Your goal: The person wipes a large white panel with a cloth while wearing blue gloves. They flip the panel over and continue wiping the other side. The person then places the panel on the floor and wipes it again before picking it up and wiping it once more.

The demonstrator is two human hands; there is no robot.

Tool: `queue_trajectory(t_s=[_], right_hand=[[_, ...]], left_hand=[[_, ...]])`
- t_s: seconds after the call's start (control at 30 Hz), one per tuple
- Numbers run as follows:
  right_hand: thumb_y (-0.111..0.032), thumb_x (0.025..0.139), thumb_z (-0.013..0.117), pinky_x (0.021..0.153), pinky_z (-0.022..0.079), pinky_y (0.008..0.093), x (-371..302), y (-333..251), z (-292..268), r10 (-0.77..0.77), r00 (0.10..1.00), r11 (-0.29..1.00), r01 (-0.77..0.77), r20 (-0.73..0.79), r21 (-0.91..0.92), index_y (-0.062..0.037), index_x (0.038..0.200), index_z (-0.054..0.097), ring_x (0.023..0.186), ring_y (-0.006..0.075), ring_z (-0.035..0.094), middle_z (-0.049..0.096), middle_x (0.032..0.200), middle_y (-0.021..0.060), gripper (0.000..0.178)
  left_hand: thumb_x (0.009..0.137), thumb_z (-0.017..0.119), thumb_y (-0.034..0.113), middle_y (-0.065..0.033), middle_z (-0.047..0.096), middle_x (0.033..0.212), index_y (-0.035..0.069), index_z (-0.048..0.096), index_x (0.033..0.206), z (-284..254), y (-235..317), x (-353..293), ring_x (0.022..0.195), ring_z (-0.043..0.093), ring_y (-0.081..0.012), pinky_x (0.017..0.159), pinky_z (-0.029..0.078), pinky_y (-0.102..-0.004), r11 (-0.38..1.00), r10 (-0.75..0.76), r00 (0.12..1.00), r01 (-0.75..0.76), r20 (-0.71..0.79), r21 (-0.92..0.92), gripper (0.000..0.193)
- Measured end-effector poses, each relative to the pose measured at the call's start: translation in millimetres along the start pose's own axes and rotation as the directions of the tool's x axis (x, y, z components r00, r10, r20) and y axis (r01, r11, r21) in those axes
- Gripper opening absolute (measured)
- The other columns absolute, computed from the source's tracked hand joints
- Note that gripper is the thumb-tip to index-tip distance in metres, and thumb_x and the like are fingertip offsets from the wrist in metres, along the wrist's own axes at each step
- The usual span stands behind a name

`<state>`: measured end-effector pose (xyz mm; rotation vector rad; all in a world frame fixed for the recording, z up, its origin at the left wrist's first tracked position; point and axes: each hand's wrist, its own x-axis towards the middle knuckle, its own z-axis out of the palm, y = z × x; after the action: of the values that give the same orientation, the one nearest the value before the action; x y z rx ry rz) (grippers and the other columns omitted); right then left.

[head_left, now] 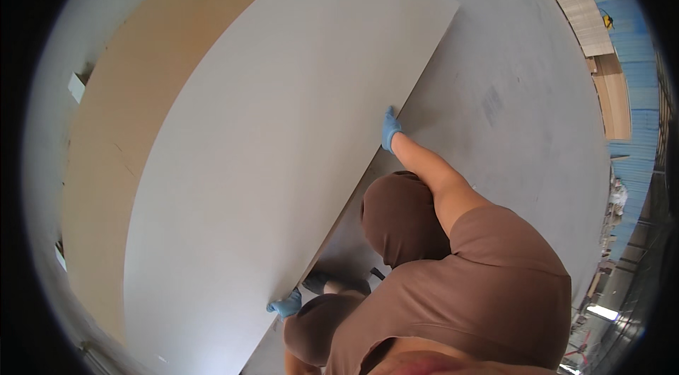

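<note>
Hands, two, gloved blue — left hand [286, 304], right hand [390, 129] — grip one white panel [283, 163].

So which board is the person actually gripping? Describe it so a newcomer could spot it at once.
Start at the grey floor. The large pale grey-white panel rises tilted across the middle, gripped along its right edge by the gloved right hand and left hand. The tan board behind it goes untouched.

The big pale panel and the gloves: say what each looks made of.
Pale panel: probably a laminated or primed wood-based board; flat, matte, light grey, thin straight edge.
Tan sheet beneath it: looks like bare plywood or fibreboard, with a warm matte face.
Gloves on left hand and right hand: thin blue, likely nitrile or latex, close-fitting.
</note>
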<state>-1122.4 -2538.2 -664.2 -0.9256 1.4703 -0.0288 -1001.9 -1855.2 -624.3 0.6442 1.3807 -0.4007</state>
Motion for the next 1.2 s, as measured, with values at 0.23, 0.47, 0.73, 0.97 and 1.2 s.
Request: queue_trajectory(t_s=[0.23, 0.47, 0.73, 0.97, 1.2], right_hand=[[-0.068, 0.106, 0.025, 0.128, 0.026, 0.0453, 49, 13, -7, -0.049, 0.998, 0.899, 0.024, 0.047, 0.437, -0.0079, 0.165, 0.034, 0.159, 0.0276, 0.030, 0.033, 0.173, 0.0094, 0.084], [-0.076, 0.103, 0.030, 0.124, 0.036, 0.0420, 17, -1, 1, -0.031, 0.996, 0.989, 0.043, -0.087, 0.141, -0.0014, 0.160, 0.041, 0.153, 0.0288, 0.041, 0.041, 0.167, 0.0158, 0.094], [-0.070, 0.106, 0.024, 0.128, 0.025, 0.0467, -11, -19, 11, -0.083, 0.996, 0.972, 0.088, -0.031, 0.219, -0.0054, 0.164, 0.033, 0.158, 0.0312, 0.030, 0.031, 0.172, 0.0133, 0.087], [-0.063, 0.108, 0.021, 0.132, 0.012, 0.0528, -21, -39, -15, -0.019, 0.964, 0.962, -0.055, 0.266, 0.269, -0.0160, 0.170, 0.025, 0.163, 0.0315, 0.019, 0.021, 0.178, 0.0050, 0.078], [-0.067, 0.104, 0.026, 0.128, 0.020, 0.0555, -5, -58, -36, -0.004, 0.977, 0.991, -0.024, 0.211, 0.133, -0.0180, 0.167, 0.033, 0.159, 0.0343, 0.026, 0.030, 0.175, 0.0038, 0.080]], left_hand=[[0.101, 0.038, 0.061, -0.0133, 0.060, 0.150, 0.007, 0.058, 0.147, 0, -8, -27, 0.137, 0.056, -0.0396, 0.112, 0.047, -0.0575, 0.988, 0.095, 0.995, -0.097, 0.029, 0.119, 0.073], [0.102, 0.039, 0.060, -0.0140, 0.061, 0.149, 0.006, 0.058, 0.146, -35, -11, -44, 0.136, 0.057, -0.0390, 0.111, 0.048, -0.0563, 0.968, 0.175, 0.984, -0.180, 0.046, 0.175, 0.072], [0.103, 0.040, 0.058, -0.0147, 0.061, 0.148, 0.005, 0.058, 0.145, -77, -8, -80, 0.135, 0.057, -0.0383, 0.110, 0.048, -0.0548, 0.944, 0.270, 0.962, -0.271, 0.031, 0.190, 0.070], [0.103, 0.041, 0.056, -0.0153, 0.062, 0.146, 0.004, 0.058, 0.144, -52, -61, -32, 0.134, 0.058, -0.0376, 0.109, 0.048, -0.0536, 0.923, 0.382, 0.924, -0.382, 0.016, 0.033, 0.068], [0.104, 0.042, 0.054, -0.0160, 0.063, 0.145, 0.003, 0.058, 0.143, 21, -27, -32, 0.133, 0.058, -0.0370, 0.109, 0.048, -0.0523, 0.904, 0.420, 0.897, -0.427, -0.136, -0.028, 0.067]])
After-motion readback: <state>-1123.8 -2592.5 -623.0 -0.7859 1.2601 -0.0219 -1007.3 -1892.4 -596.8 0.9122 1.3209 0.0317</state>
